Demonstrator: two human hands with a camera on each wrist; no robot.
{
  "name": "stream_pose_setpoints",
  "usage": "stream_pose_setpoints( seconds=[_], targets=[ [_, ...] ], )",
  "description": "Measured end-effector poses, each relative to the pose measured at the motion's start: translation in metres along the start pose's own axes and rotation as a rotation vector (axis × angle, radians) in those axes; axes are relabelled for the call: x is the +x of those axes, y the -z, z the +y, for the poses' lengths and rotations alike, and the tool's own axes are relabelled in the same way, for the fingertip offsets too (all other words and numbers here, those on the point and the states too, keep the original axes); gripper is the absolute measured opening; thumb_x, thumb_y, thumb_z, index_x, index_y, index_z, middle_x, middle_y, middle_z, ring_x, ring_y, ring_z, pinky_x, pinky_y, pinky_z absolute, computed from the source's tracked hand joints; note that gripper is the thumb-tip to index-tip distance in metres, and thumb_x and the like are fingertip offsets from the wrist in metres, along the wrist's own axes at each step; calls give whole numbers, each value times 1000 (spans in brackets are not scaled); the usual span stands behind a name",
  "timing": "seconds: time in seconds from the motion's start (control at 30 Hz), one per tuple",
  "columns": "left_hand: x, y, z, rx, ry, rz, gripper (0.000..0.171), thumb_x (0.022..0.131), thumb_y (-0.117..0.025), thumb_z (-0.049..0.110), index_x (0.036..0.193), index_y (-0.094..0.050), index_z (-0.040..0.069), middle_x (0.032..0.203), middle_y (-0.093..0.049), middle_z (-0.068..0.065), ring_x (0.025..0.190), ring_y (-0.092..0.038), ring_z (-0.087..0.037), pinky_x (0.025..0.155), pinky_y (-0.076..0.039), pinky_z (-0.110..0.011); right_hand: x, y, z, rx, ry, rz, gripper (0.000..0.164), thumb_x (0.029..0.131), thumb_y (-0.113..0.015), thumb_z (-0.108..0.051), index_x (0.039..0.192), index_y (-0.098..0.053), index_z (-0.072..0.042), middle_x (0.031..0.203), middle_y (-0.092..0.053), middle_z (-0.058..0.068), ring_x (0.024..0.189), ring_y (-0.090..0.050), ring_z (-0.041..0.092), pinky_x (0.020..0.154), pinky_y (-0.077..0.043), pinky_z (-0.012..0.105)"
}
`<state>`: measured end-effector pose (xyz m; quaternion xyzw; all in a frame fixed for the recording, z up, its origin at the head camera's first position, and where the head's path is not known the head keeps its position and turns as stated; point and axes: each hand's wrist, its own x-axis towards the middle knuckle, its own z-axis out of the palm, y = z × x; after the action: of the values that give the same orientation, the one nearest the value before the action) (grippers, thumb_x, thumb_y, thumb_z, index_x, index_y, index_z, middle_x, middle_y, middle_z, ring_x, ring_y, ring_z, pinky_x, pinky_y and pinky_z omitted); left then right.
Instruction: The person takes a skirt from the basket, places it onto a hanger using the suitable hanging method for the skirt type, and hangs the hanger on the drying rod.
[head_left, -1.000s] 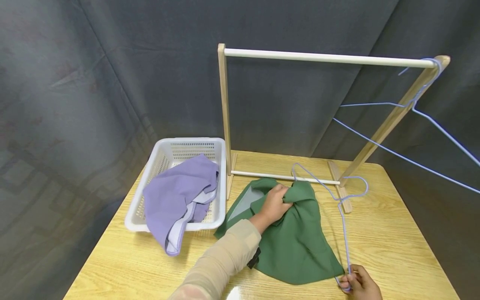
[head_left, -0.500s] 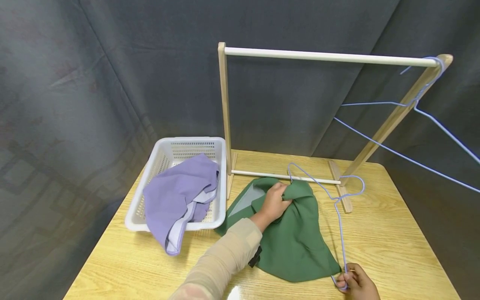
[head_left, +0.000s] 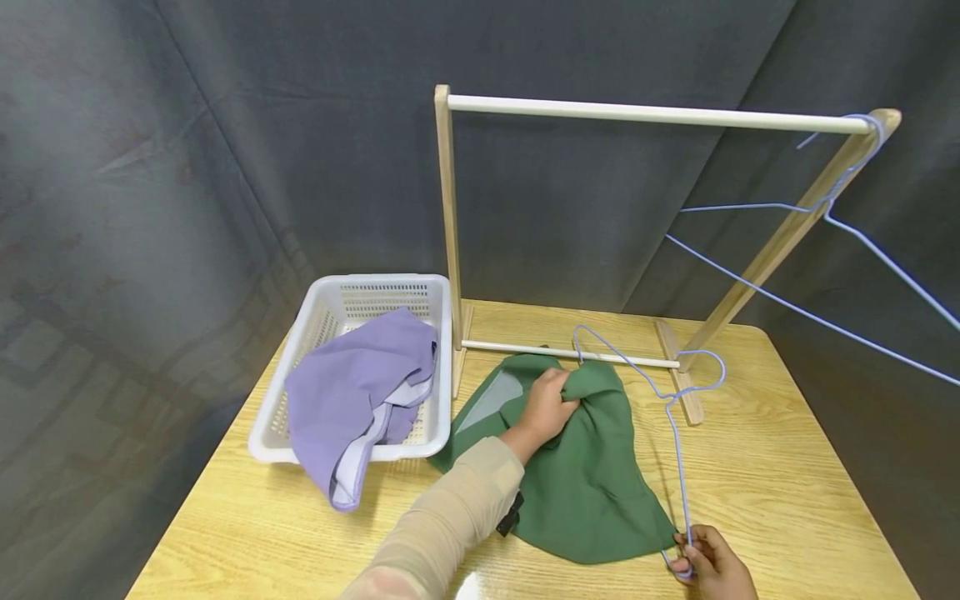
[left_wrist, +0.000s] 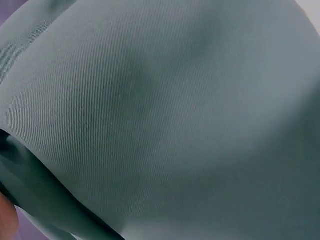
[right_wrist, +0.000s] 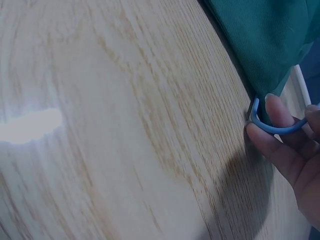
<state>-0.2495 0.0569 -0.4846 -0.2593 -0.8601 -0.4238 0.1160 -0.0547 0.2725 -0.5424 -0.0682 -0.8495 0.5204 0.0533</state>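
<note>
My left hand [head_left: 549,408] grips a bunched fold of a green garment [head_left: 592,483] that lies spread on the table, a pale grey inner side showing at its left. In the left wrist view the green cloth [left_wrist: 150,125] fills nearly everything, with a fingertip [left_wrist: 6,220] at the lower left edge. My right hand [head_left: 712,567] pinches the near corner of a blue wire hanger [head_left: 679,454]. The right wrist view has this bent wire [right_wrist: 280,131] between thumb and fingers, the garment's corner [right_wrist: 265,75] right at the fingertips. Part of the hanger is hidden by the garment.
A white basket [head_left: 262,433] at the left holds a purple garment [head_left: 360,367] draped over its front rim. Behind the green garment stands a wooden rack with a white bar [head_left: 637,113]; another blue hanger [head_left: 795,302] hangs at its right end. A dark curtain [head_left: 300,167] backs the table.
The right hand and the hanger have shifted slightly left, and the right fingertips are now at the green garment's corner. The left hand keeps its grip, drawn marginally left.
</note>
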Motion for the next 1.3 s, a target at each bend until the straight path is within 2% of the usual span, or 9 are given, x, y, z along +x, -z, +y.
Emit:
stream_pose_setpoints(
  seconds=[0.07, 0.13, 0.27, 0.3, 0.47, 0.87, 1.03, 1.2, 1.3],
  targets=[
    [0, 0, -1, 12, 8, -4, 26, 76, -63, 6, 102, -60, 4, 96, -55, -9, 89, -54, -18, 78, -41, -18, 0, 0, -2, -18, -3, 2, 42, 86, -52, -20, 96, -38, 18, 81, -59, 15, 55, -57, 8, 50, -49, 23],
    [0, -1, -2, 19, 18, -8, 27, 76, -63, 6, 102, -60, 4, 95, -55, -9, 89, -54, -19, 78, -41, -19, -1, 0, -5, -43, -33, -6, 18, 85, -45, 7, 98, -38, 18, 82, -56, 26, 55, -58, 8, 51, -49, 24],
    [0, 0, -3, 49, 30, -13, 27, 75, -64, 7, 101, -59, 4, 94, -56, -9, 88, -54, -20, 77, -42, -21, 0, 0, -8, -61, -128, -33, 19, 86, -43, 5, 102, -38, 15, 88, -54, 31, 58, -59, 10, 55, -50, 24],
    [0, 0, -4, 54, 37, -16, 27, 76, -64, 7, 101, -59, 4, 94, -56, -9, 88, -54, -20, 77, -42, -21, 1, 0, -10, -73, -160, -41, 21, 82, -37, 18, 102, -37, 14, 91, -54, 32, 59, -60, 11, 55, -50, 24],
    [-2, 1, -7, 48, 83, -37, 27, 77, -63, 8, 103, -57, 4, 94, -56, -9, 87, -55, -21, 76, -43, -23, 3, -1, -15, -90, -240, -61, 21, 84, -35, 16, 104, -37, 11, 95, -53, 33, 61, -61, 13, 57, -50, 24],
    [-8, 3, -15, 57, 182, -105, 30, 81, -60, 13, 109, -55, 5, 98, -57, -10, 93, -54, -23, 78, -43, -26, 3, 1, -12, -227, -186, -84, 17, 83, -40, 13, 99, -40, 7, 92, -57, 29, 65, -60, 11, 60, -49, 24],
    [-9, 2, -17, 56, 207, -128, 31, 81, -59, 13, 110, -54, 4, 99, -57, -11, 93, -54, -23, 78, -44, -28, 3, 1, -13, -297, -145, -100, 17, 83, -44, 10, 100, -41, 6, 92, -56, 28, 70, -61, 19, 62, -50, 29],
    [-10, 2, -22, 49, 203, -122, 27, 80, -60, 14, 105, -56, 5, 93, -58, -9, 87, -55, -22, 74, -45, -27, 1, 1, -14, -414, -21, -62, 19, 80, -50, 9, 98, -44, 5, 92, -57, 28, 78, -59, 36, 62, -49, 39],
    [-10, 3, -25, 24, 206, -114, 26, 79, -59, 13, 103, -57, 5, 90, -57, -9, 84, -56, -22, 71, -45, -26, 0, 1, -14, -448, -25, -69, 22, 81, -50, 6, 101, -43, 5, 94, -56, 31, 83, -55, 43, 64, -48, 43]
  ],
)
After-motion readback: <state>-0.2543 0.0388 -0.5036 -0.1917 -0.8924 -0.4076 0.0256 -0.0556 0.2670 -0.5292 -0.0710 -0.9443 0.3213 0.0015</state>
